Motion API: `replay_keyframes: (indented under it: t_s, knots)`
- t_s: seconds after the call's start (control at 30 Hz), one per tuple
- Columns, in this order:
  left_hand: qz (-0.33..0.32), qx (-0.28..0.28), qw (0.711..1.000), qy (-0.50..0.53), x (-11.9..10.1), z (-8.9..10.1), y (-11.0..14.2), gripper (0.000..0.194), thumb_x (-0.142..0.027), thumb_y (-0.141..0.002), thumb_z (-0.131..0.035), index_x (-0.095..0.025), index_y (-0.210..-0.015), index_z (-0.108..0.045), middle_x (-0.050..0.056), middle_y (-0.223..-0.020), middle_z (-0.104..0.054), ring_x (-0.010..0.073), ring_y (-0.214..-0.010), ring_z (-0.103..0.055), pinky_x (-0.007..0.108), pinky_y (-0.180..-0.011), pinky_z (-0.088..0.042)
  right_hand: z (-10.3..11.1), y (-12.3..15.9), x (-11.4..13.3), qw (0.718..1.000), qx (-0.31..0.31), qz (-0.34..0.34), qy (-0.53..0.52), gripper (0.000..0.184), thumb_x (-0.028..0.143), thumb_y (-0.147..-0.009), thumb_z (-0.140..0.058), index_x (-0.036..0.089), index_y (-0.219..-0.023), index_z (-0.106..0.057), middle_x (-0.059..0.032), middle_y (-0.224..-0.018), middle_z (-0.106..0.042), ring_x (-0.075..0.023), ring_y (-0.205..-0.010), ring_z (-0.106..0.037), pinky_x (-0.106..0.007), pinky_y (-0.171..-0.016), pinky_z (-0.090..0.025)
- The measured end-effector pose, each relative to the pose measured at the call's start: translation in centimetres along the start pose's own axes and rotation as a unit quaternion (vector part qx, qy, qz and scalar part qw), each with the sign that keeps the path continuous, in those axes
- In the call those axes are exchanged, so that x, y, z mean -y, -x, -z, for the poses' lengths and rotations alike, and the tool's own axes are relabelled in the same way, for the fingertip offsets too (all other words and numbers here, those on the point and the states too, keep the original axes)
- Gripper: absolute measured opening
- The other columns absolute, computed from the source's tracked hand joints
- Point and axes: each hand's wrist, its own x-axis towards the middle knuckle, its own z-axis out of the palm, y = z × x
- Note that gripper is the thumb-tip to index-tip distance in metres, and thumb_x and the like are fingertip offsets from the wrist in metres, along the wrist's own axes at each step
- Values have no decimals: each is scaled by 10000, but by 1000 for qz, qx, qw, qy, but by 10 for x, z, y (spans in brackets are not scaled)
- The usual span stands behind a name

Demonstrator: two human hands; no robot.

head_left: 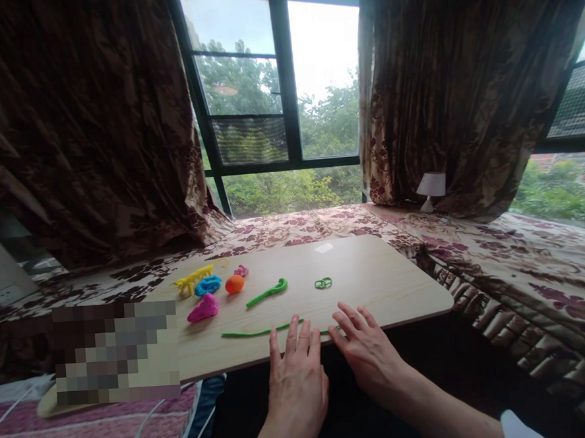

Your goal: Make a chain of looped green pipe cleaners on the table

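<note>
A thin green clay strand lies along the near edge of the table. My left hand rests flat on its middle part, fingers stretched out. To the right, my right hand lies with spread fingers over the strand's right end, which its fingertips partly hide. Beyond my hands is a thicker green clay piece with a curled end. Small green clay rings sit farther right.
On the table, at the left, lie a yellow clay figure, blue clay, an orange ball, magenta clay and a small pink piece. A blurred patch covers the left end. A lamp stands by the window.
</note>
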Motion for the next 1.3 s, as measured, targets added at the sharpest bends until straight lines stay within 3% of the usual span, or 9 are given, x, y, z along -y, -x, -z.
replay_keyframes:
  t_s: [0.37, 0.7, 0.93, 1.3]
  knots:
    - [-4, 19, 1000, 24, -9, -5, -8, 524, -308, -763, -454, -216, -1279, -429, 62, -1397, -353, 267, -1335, -129, 523, -1061, 22, -2, -3, -5, 999, 9, -10, -47, 514, 201, -741, -455, 175, -1254, -429, -100, -1355, -362, -254, -1300, -162, -424, -1022, -169]
    - [-14, 8, 1000, 23, -10, -8, -8, 537, -312, -747, -472, -215, -1274, -436, 61, -1388, -369, 262, -1334, -137, 511, -1063, 35, -2, -3, -1, 999, -12, -4, -39, 446, 189, -772, -417, 147, -1213, -468, -115, -1328, -392, -255, -1293, -176, -424, -1026, -155]
    - [-12, -2, 1000, 14, -7, -12, -17, 536, -322, -726, -496, -204, -1248, -462, 77, -1389, -364, 273, -1333, -131, 521, -1057, 20, 4, -13, -20, 998, -24, -37, -43, 539, 123, -681, -438, 152, -1218, -454, -112, -1321, -386, -247, -1280, -196, -404, -994, -210]
    - [-14, -13, 1000, 19, -7, -7, -5, 521, -325, -745, -508, -252, -1257, -446, 45, -1376, -389, 252, -1335, -138, 502, -1069, 6, 4, 7, -14, 999, 9, -17, -37, 497, 180, -739, -450, 245, -1232, -449, -89, -1350, -352, -258, -1307, -133, -437, -1016, -135]
